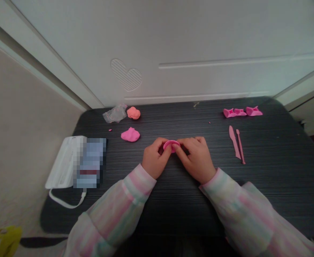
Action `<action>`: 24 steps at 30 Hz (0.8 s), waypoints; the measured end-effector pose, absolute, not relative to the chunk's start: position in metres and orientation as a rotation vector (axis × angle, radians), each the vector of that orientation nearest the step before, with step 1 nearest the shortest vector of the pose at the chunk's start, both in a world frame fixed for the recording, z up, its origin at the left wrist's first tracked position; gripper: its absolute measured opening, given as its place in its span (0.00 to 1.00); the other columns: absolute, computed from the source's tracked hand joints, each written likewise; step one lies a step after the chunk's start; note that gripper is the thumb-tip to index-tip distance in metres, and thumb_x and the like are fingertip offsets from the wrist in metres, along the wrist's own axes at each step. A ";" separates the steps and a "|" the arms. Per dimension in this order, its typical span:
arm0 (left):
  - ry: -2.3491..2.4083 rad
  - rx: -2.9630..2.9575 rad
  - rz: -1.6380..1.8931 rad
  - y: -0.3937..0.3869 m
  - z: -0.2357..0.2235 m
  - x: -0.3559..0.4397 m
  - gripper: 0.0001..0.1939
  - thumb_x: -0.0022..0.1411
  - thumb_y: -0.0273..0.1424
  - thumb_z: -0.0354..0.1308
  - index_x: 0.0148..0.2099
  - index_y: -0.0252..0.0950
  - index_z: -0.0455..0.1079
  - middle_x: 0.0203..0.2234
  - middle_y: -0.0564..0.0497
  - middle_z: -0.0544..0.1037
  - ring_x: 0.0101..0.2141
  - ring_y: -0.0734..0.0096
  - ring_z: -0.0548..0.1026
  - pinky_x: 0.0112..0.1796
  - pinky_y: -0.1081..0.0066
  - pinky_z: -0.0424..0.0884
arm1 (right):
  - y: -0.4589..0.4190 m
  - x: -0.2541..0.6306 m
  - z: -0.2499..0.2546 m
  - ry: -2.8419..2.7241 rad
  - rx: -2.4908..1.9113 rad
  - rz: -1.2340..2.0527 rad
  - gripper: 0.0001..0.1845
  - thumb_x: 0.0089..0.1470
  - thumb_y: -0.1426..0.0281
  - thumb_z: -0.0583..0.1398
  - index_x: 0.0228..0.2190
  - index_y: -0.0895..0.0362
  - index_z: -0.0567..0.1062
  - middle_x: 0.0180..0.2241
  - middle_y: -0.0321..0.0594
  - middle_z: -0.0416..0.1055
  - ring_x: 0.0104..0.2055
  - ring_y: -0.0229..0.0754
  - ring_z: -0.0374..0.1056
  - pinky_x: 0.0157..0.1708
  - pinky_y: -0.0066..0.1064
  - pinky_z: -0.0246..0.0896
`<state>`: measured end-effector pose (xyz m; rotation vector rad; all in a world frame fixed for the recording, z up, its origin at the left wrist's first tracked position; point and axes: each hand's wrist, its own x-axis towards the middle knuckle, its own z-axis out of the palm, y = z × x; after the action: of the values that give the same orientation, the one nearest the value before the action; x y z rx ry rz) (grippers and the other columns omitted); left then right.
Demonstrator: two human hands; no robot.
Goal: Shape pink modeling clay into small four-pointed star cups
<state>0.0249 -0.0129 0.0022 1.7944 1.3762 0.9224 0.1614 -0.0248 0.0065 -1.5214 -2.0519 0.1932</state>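
Note:
Between my two hands is a small round piece of pink modelling clay [172, 143] with a raised rim. My left hand [157, 157] pinches its left side, thumb inside and fingers behind. From the other side, my right hand [197, 157] grips it the same way, with the thumb pressed into the hollow. A larger flattened lump of pink clay [130, 135] lies to the left of my left hand. Behind that lump sits an orange clay lump [133, 113]. To the right of my right hand lie a pink plastic knife [234, 141] and a thin pink stick tool [241, 146].
Several folded pink clay shapes [241, 112] stand at the back right of the dark table [181, 203]. Crumpled clear plastic [115, 113] lies at the back left. A white power bank [64, 162] and a phone [90, 162] joined by a cable [66, 204] occupy the left side.

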 end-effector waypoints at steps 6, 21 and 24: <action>1.375 1.874 0.982 -0.013 0.001 0.027 0.07 0.52 0.26 0.51 0.35 0.36 0.67 0.28 0.55 0.73 0.28 0.78 0.69 0.31 0.78 0.65 | -0.025 0.161 0.007 -2.165 -1.527 0.027 0.14 0.54 0.66 0.49 0.24 0.57 0.70 0.22 0.36 0.70 0.26 0.37 0.60 0.35 0.33 0.44; 1.424 1.781 0.933 -0.014 -0.002 0.028 0.05 0.52 0.30 0.53 0.32 0.35 0.65 0.21 0.56 0.72 0.21 0.79 0.68 0.24 0.79 0.63 | -0.024 0.160 0.006 -2.110 -1.536 0.108 0.14 0.54 0.66 0.49 0.25 0.56 0.70 0.24 0.36 0.71 0.28 0.37 0.62 0.35 0.33 0.44; 1.467 1.877 0.940 -0.014 0.001 0.029 0.04 0.52 0.29 0.52 0.31 0.35 0.67 0.21 0.56 0.72 0.21 0.80 0.67 0.24 0.79 0.63 | -0.024 0.159 0.007 -2.162 -1.556 -0.001 0.14 0.54 0.66 0.48 0.24 0.56 0.70 0.22 0.36 0.69 0.27 0.37 0.60 0.36 0.34 0.43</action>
<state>0.0285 -0.0139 0.0007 1.8770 1.4675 0.9404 0.1594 -0.0243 0.0074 -1.5557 -2.1618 -0.0015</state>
